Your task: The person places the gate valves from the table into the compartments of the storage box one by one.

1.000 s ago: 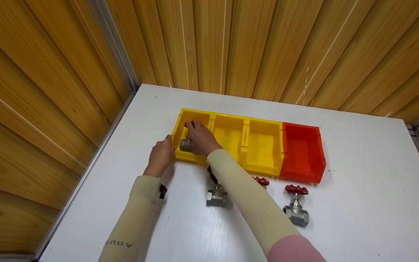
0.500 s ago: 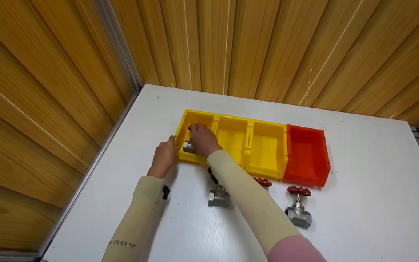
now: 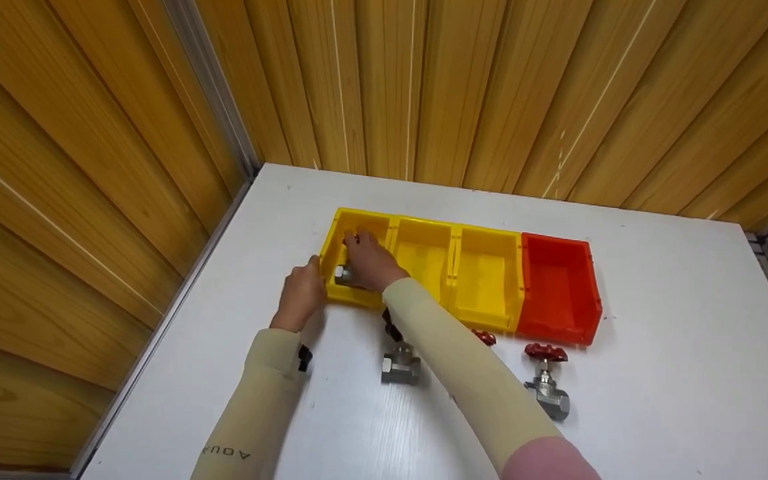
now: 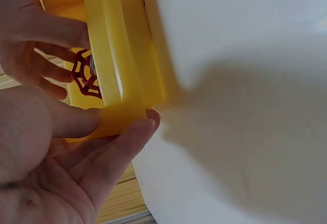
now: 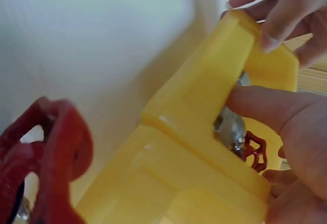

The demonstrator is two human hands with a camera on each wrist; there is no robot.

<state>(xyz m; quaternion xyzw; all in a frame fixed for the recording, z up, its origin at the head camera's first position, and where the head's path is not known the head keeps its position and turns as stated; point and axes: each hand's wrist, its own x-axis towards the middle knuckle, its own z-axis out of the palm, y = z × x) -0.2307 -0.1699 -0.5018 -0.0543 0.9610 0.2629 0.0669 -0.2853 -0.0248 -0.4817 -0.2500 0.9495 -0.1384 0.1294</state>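
Note:
The leftmost yellow bin stands at the end of a joined row. My left hand pinches its left side wall, the thumb on one face and fingertips on the other in the left wrist view. My right hand reaches down into this bin and holds a metal gate valve. In the right wrist view, the thumb lies against the valve's body, with the other fingers beside the red handwheel. The palm hides part of the valve from above.
Two more yellow bins and a red bin continue the row rightward. In front, a gate valve lies partly behind the right forearm. Another handwheel peeks out beside the sleeve, and a further valve lies to the right.
The head view has shifted slightly. Both hands keep their places at the leftmost bin, and the valve inside it stays about where it was.

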